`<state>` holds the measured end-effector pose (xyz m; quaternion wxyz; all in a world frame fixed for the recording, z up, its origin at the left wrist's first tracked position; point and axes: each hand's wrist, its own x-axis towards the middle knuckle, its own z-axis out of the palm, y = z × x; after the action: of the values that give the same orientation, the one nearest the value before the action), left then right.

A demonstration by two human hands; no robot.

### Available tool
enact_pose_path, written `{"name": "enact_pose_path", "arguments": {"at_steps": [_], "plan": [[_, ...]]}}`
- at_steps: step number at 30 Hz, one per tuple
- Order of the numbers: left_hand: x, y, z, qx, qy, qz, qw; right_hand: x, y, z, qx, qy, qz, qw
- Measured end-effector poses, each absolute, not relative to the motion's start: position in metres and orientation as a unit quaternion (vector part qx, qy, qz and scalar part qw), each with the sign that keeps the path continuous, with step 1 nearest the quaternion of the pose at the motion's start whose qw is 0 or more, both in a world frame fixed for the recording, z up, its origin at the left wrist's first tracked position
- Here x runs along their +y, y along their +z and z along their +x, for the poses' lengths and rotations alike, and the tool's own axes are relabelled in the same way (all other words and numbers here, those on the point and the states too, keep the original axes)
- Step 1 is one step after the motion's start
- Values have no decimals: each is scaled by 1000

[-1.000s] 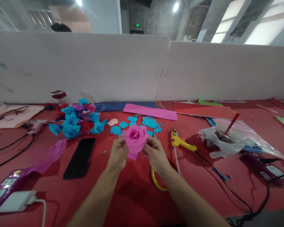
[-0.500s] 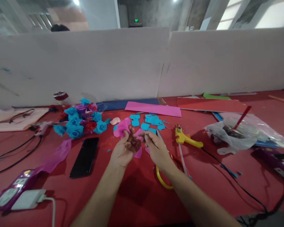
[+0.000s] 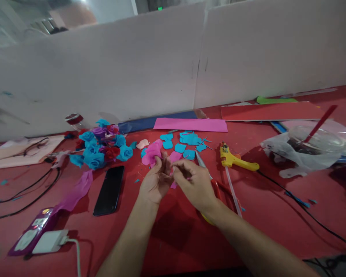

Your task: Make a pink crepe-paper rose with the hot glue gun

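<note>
A pink paper flower [image 3: 152, 151] is pinched in my left hand [image 3: 155, 182], its petals pointing up and to the left. Close beside it, my right hand [image 3: 194, 182] has thumb and index finger pressed together near the left fingertips; whatever lies between them is too small to make out. Pink paper petals [image 3: 175, 156] lie on the table just behind the hands. Farther back are several blue paper petals [image 3: 190, 139]. Scissors [image 3: 216, 190] with red and yellow handles lie partly hidden under my right hand and forearm.
To the right lies a yellow glue gun [image 3: 238, 161] with its cord trailing. A plastic cup in a bag [image 3: 302, 148] stands beyond it. On the left are a black phone [image 3: 108, 191], finished paper flowers [image 3: 93, 157] and a purple power strip [image 3: 31, 232]. Pink paper [image 3: 190, 124] lies near the partition.
The view has tilted and shifted, so the table's contents sit differently. The pink flower has turned slightly in my left hand. My right hand stays close to it, fingers still pinched.
</note>
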<state>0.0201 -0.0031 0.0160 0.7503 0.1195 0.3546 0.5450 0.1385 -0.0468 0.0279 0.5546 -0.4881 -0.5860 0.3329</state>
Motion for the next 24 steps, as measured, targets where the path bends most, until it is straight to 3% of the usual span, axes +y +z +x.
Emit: {"name": "enact_pose_path", "arguments": {"at_steps": [4,6,9,14,24], "plan": [[-7,12,21,363,632,333,599,-49,41,155,-506,216,-447,705],[-8,8,18,381,637,432,512,-51,51,164,-453,160,-410,775],[-7,4,14,396,612,504,463,-56,65,170,-412,93,-345,838],[-9,7,16,408,585,529,460,-63,69,166,-441,57,-299,844],[-10,5,16,437,565,548,435,-64,48,162,-542,56,-354,760]]}}
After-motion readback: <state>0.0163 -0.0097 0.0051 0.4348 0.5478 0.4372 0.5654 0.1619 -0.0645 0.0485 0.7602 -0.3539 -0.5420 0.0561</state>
